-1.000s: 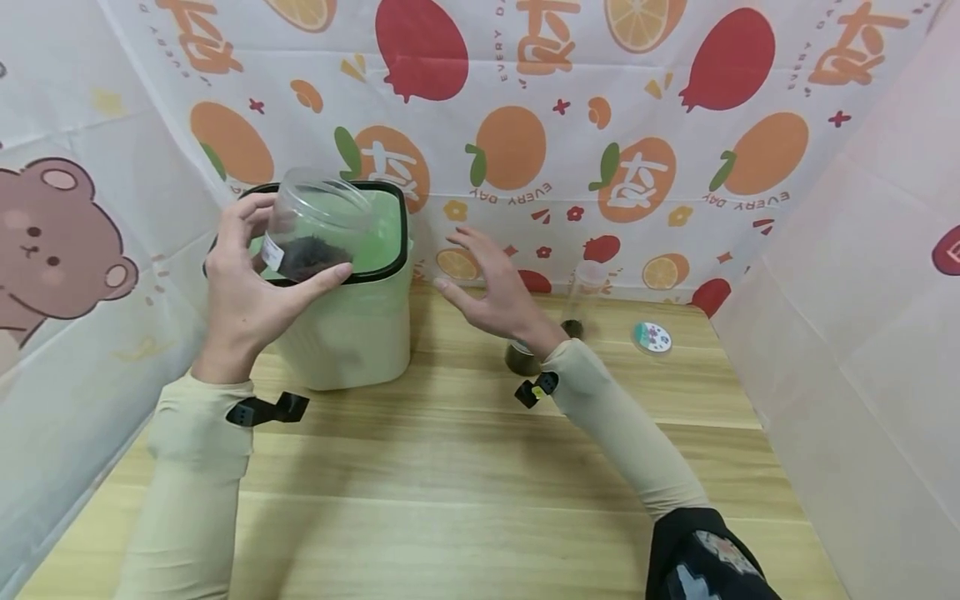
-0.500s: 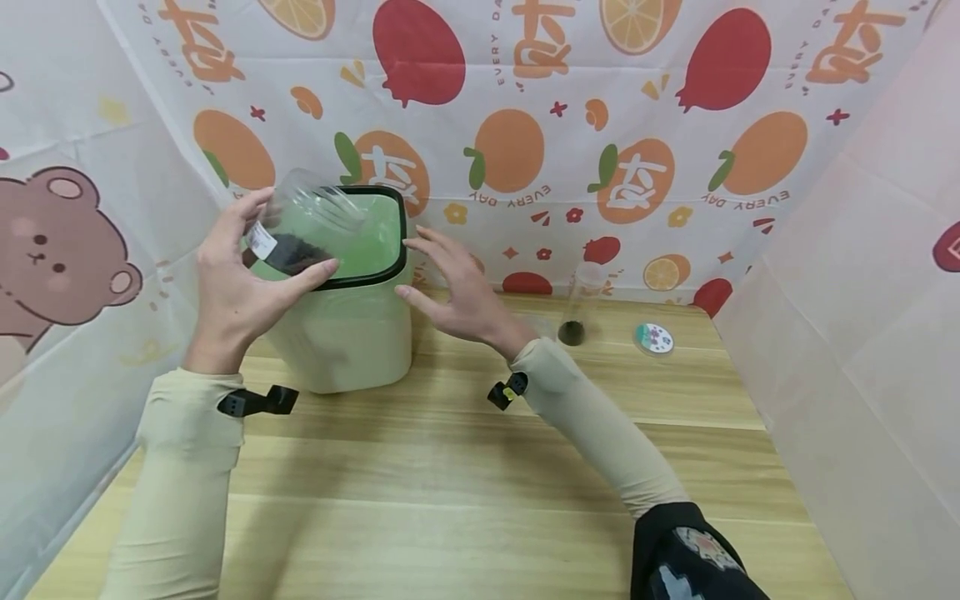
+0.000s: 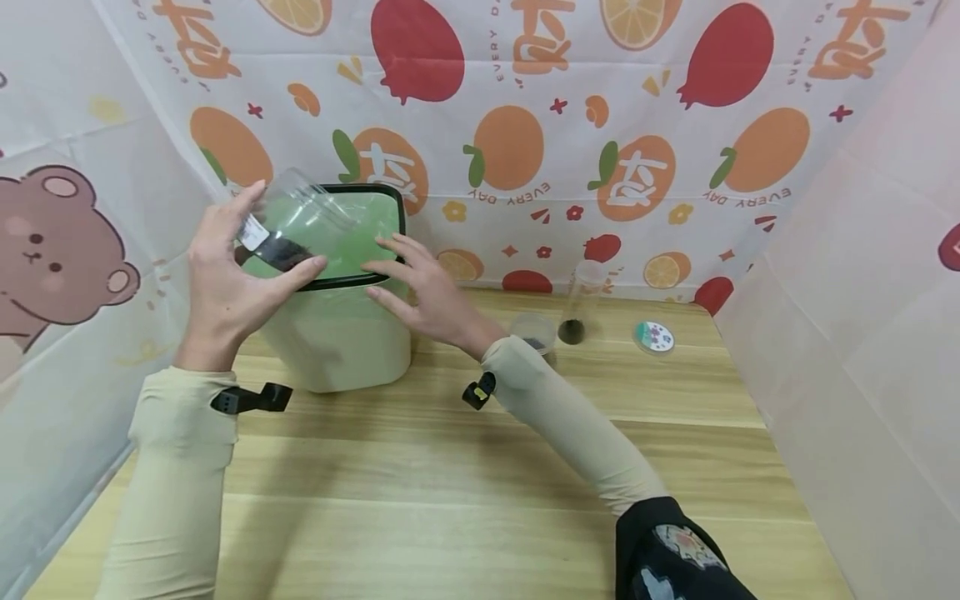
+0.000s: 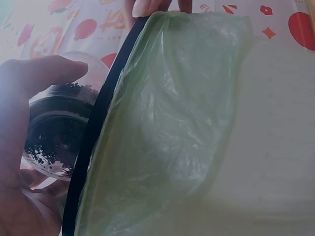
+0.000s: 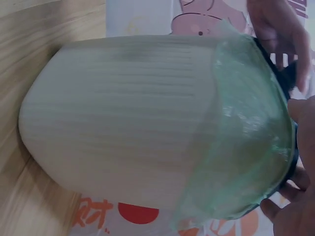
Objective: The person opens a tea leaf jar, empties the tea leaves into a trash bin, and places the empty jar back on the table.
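Note:
A clear plastic jar (image 3: 303,208) with a white label and dark, loose, leaf-like bits in it is tilted to the right over the bin's opening. My left hand (image 3: 228,279) grips it from the left, thumb along the near side. In the left wrist view the dark bits (image 4: 54,137) show through the jar's base. Below stands a pale green bin (image 3: 345,346) with a black rim (image 3: 352,281) and a thin green liner (image 5: 251,128) folded over its edge. My right hand (image 3: 435,300) touches the rim at the bin's right, its fingers extended and spread.
To the right on the wooden table (image 3: 480,500) stand a small clear cup (image 3: 532,327) and a tall clear tube (image 3: 583,292) with dark contents at its bottom. A round patterned lid (image 3: 654,337) lies farther right. Fruit-print sheeting (image 3: 570,167) closes off the back.
My left hand has tipped the jar further over and shifted slightly left. My right hand has moved left from beside the bin onto its rim, revealing the small clear cup.

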### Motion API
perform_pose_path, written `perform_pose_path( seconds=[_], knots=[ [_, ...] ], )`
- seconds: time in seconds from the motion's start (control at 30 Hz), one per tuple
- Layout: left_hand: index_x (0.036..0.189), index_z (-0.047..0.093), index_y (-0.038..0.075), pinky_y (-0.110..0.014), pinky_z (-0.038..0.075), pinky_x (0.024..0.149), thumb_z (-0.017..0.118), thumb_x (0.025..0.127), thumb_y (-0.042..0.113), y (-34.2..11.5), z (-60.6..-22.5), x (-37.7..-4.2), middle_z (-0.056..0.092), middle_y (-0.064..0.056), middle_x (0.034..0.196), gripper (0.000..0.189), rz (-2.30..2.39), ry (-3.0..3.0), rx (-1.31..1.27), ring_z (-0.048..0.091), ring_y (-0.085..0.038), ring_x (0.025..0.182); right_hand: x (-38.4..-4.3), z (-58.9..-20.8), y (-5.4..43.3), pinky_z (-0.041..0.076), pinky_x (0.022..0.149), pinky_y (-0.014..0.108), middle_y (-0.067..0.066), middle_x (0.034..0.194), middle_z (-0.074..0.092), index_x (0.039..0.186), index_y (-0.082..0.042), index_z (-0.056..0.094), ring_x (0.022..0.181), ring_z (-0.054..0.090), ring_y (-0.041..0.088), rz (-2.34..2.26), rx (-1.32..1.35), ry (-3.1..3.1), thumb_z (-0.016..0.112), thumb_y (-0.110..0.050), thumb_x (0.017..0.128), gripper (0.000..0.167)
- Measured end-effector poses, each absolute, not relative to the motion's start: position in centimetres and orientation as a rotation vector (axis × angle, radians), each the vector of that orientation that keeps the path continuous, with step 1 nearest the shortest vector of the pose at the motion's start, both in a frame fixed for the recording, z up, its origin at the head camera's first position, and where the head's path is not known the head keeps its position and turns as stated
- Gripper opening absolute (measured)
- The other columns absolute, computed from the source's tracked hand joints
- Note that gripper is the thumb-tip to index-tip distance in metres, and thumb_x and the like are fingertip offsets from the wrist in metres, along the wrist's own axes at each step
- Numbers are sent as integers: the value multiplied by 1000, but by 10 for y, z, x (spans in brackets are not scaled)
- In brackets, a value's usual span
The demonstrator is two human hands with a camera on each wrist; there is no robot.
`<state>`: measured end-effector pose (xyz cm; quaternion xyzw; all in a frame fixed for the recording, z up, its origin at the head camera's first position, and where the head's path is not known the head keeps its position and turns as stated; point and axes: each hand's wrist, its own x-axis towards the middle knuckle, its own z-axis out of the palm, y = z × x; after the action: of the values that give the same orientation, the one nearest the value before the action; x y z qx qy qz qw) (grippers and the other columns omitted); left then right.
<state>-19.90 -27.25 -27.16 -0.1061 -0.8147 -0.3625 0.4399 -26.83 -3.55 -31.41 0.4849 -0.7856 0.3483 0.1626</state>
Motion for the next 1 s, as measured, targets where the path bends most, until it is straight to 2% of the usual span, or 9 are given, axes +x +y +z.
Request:
perform_pose_path(
  seconds=[0.2,0.27,0.6,0.8,1.0],
  knots=[
    [142,49,23,-10,43,93,94,63,8,-271,-262,-194,58,13,127,92,-1044,-2051,-166,53,0,114,-270,-320,-39,25,129,37,14,154,51,128,-12,70,154,33,32,1017,1358,-2187,61,-28,102,31],
    [139,46,20,-10,46,93,94,65,8,-269,-259,-191,54,18,124,88,-1093,-2066,-128,55,-2,112,-271,-321,-40,26,128,36,15,152,53,123,-11,71,153,35,32,1034,1343,-2163,63,-28,101,29],
    [135,51,21,-8,49,90,94,67,10,-270,-256,-185,55,17,125,81,-1086,-2103,-102,57,-1,110,-271,-324,-45,32,126,35,13,147,58,118,-11,74,149,42,31,886,1278,-2147,63,-32,101,29],
    [136,56,16,-4,48,85,92,67,7,-266,-251,-181,56,19,122,78,-1071,-2095,-137,58,1,106,-271,-324,-47,32,125,34,15,143,61,116,-11,74,148,44,31,866,1264,-2121,64,-31,101,27],
    [138,59,20,-3,48,85,92,69,10,-267,-251,-184,51,20,124,77,-1036,-2121,-97,53,2,110,-270,-321,-45,32,126,35,13,145,60,117,-12,73,149,42,28,869,1263,-2153,63,-31,101,28]
  ],
)
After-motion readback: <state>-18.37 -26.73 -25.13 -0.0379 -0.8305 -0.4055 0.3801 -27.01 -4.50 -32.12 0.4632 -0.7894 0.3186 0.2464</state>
